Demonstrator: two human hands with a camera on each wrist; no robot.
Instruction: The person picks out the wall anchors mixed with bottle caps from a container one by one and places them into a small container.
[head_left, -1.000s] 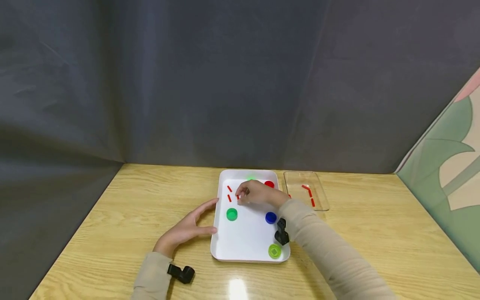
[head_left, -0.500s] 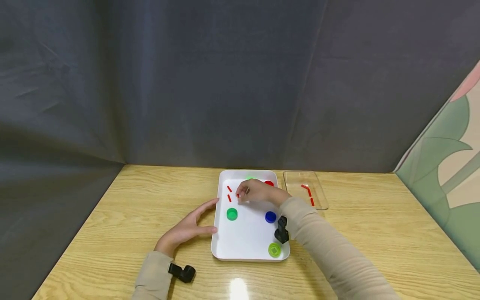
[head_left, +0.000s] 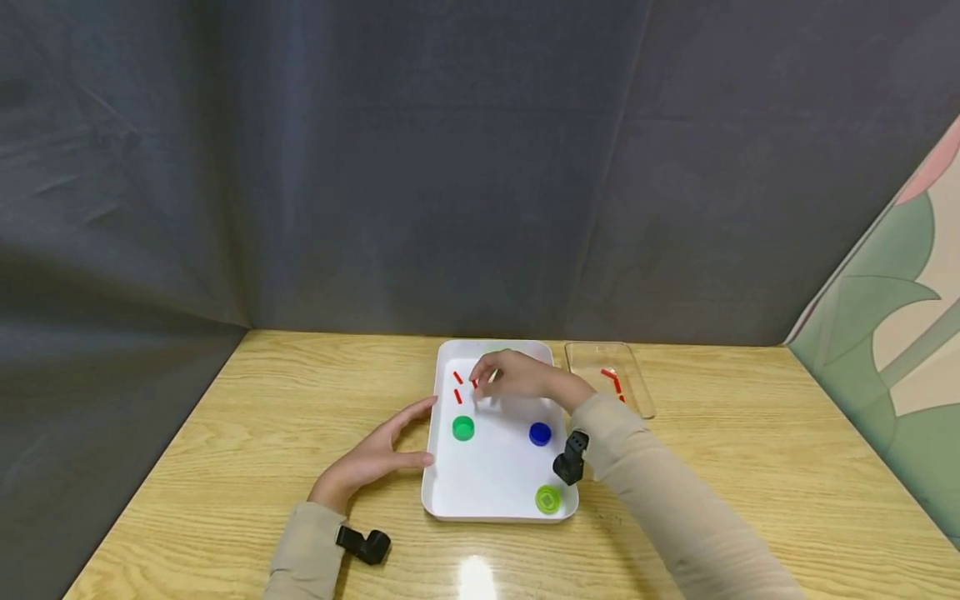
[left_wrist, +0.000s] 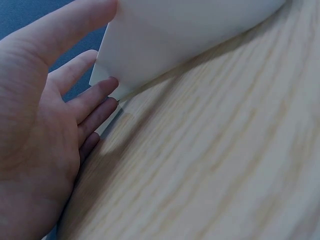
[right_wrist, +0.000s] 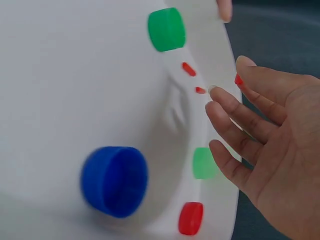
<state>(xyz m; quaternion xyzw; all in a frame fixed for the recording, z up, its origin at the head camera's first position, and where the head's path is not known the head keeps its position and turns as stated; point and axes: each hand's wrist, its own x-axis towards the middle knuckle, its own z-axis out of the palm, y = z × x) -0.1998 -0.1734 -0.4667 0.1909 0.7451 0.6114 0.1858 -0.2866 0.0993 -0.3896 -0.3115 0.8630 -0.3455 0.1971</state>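
Note:
My right hand (head_left: 513, 375) is over the far part of a white tray (head_left: 487, 487), pinching a small red stick (right_wrist: 238, 79) between thumb and index finger; the other fingers are spread. Two more red sticks (head_left: 458, 387) lie on the tray just left of it. A green bottle cap (head_left: 463, 428) sits nearer, and a blue cap (head_left: 540, 433) to the right. The left hand (head_left: 367, 461) reaches to the tray's left side with straight fingers, its fingertips at the wall. In the left wrist view, the white tray wall (left_wrist: 175, 40) shows beside its fingers.
A yellow-green cap (head_left: 547, 499) sits in the tray's near right corner. Light green (right_wrist: 203, 163) and red (right_wrist: 191, 218) caps show in the right wrist view. Right of the tray, a clear shallow box (head_left: 642, 392) holds several red sticks (head_left: 617, 385). A dark curtain (head_left: 450, 208) hangs behind the table.
The right hand has risen slightly off the tray, still pinching the red stick, and its wrist has shifted a little right. The left hand has stayed at the tray's side.

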